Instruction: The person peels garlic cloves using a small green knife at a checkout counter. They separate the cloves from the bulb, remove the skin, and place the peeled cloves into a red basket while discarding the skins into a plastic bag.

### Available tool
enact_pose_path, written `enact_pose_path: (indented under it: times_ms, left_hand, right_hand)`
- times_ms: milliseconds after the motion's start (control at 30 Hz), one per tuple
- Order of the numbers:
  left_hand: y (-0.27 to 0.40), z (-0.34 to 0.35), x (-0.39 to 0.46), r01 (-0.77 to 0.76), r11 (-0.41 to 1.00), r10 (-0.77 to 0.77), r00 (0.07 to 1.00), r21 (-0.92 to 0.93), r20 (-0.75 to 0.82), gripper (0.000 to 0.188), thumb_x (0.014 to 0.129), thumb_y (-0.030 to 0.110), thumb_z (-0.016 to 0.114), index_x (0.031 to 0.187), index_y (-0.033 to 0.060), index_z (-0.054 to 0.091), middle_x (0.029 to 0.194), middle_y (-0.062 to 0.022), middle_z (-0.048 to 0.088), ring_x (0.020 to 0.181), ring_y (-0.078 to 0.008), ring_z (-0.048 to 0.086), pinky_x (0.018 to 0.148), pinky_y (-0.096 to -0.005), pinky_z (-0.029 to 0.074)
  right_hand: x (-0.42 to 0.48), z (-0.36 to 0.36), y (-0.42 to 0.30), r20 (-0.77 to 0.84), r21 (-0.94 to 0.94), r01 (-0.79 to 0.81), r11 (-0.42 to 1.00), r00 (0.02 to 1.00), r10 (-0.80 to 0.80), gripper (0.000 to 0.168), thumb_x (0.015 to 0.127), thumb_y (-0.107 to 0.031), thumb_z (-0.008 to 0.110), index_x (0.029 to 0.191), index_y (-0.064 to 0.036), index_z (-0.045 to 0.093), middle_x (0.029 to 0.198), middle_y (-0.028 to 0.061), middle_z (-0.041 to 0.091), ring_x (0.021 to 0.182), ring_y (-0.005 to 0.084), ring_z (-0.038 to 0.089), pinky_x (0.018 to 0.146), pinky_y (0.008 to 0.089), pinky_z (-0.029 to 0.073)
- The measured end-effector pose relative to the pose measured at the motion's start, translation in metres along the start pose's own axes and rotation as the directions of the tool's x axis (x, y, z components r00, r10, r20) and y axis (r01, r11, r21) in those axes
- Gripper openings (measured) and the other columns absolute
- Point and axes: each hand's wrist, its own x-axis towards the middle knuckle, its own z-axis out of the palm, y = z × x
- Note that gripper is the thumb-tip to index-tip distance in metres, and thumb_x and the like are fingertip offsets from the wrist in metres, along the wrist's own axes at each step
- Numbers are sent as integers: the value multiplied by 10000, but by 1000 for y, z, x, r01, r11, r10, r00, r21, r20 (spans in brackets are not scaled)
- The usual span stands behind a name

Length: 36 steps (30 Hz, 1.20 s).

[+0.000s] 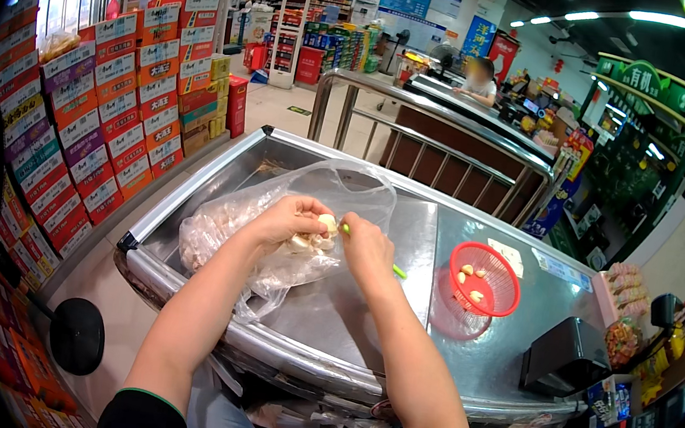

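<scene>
My left hand (295,224) pinches a pale garlic clove (328,221) over a clear plastic bag (321,180). The bag is filled with what looks like garlic bulbs and loose skins. Close to the clove, my right hand (368,247) grips a small tool with a green handle (399,272), probably a paring knife; its blade is hardly visible. To the right, a red plastic basket (517,287) stands tilted on the metal counter (361,325). Several peeled garlic cloves (475,296) lie inside it.
A black box-shaped device (565,357) and packaged sweets (624,336) occupy the counter's right end. Beyond the far edge runs a steel railing (439,107). Stacked cartons (121,84) line the left side. A person (479,83) sits behind another counter at the back.
</scene>
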Motion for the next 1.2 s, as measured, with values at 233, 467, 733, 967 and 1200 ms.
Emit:
enact_pose_path:
  times_ms: [233,467,733,967,1200]
  left_hand:
    - [-1,0,0,-4,998,2,1000,-63,-29,269,802,44,660,1047,-23,573,892,-96,649,774,-137,635,684,-254,514]
    - [-11,-5,7,-11,1000,11,993,8,-114,225,790,55,671,980,-22,579,830,-71,641,728,-114,613,646,-236,495]
    - [-10,-4,5,3,973,30,990,231,-137,254,760,97,712,960,1,589,790,-40,634,691,-86,591,574,-222,439]
    - [-14,-7,6,50,958,-24,995,282,-96,240,782,79,689,995,11,601,852,-37,643,727,-86,598,610,-219,451]
    - [-8,-5,4,11,965,14,995,261,-95,233,786,5,648,1014,32,612,870,-39,645,776,-102,607,681,-242,479]
  right_hand:
    - [0,-9,2,-10,20,-36,999,999,37,89,846,-160,544,899,-100,582,850,130,653,795,347,626,657,455,489]
    - [0,-12,-7,-80,155,31,987,997,-19,95,834,-185,593,888,-108,604,891,85,644,793,326,620,659,435,491]
    - [-1,-8,-6,-125,154,139,978,985,-120,101,800,-166,622,878,-105,607,856,65,614,759,315,610,637,424,485]
    - [2,-5,-4,-149,122,145,982,981,-126,113,768,-141,615,869,-100,586,828,76,601,732,320,604,624,424,482]
    - [0,-2,3,-85,98,30,995,996,-21,100,780,-156,610,856,-92,598,850,88,614,780,340,599,648,439,476]
